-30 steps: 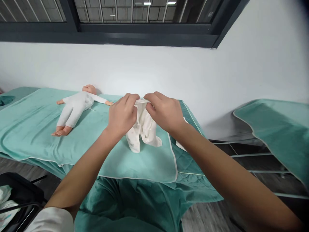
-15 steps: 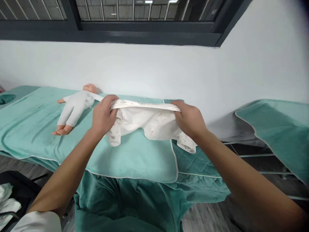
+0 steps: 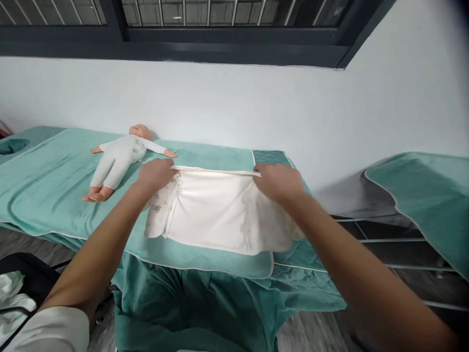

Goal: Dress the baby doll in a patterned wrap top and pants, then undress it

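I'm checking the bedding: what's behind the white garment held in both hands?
Around the white garment, the light green sheet shows above and below, with a darker quilted cover at right. The middle of the sheet's right edge, and anything else directly behind, are covered.

No lettering can be read for certain. A small dark print (image 3: 156, 209) at the left end of the white garment (image 3: 212, 210) is too blurred, as is a pale mark (image 3: 337, 11) on the window (image 3: 234, 44).
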The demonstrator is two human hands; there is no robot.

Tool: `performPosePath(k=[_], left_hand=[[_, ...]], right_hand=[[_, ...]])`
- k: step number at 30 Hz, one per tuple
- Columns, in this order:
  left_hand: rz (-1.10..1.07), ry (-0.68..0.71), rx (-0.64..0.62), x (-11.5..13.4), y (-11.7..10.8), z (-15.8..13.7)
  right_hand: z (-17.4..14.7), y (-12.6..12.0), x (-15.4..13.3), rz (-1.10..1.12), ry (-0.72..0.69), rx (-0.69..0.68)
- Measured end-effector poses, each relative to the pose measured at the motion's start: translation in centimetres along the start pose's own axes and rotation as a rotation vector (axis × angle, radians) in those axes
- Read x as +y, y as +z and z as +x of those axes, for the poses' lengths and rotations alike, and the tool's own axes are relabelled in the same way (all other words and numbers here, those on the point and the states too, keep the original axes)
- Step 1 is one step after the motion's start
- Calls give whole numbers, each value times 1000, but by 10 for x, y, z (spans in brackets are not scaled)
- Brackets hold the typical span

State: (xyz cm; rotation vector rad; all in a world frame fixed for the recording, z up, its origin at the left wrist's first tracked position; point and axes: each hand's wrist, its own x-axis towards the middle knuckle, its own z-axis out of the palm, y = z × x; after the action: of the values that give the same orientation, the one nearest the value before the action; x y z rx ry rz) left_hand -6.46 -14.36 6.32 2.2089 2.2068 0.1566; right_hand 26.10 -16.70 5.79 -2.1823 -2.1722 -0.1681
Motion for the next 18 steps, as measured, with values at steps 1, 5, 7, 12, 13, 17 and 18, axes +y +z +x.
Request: performPosePath(k=[1,5,7,12,13,17,18], left_hand=[[38,-35,84,5,14,3],[59,95,298,33,82,-2],[-76,233,230,47,117,-9],[-228,190,101,57,167,-4],[-229,146,109,55,170,1],[-235,-69,93,49,164,18],[-236,-104,99,50,161,19]], right_hand=[[3,13,-12,0,-2,37],[-5,75,-75,175,-172,216],[-13,106,-105,322,-274,145],[-9,156,-134,381,-34,78],[-4,160,-133,381,19,71],[16,164,-121,394,178,27],[17,163,-119,397,207,32]])
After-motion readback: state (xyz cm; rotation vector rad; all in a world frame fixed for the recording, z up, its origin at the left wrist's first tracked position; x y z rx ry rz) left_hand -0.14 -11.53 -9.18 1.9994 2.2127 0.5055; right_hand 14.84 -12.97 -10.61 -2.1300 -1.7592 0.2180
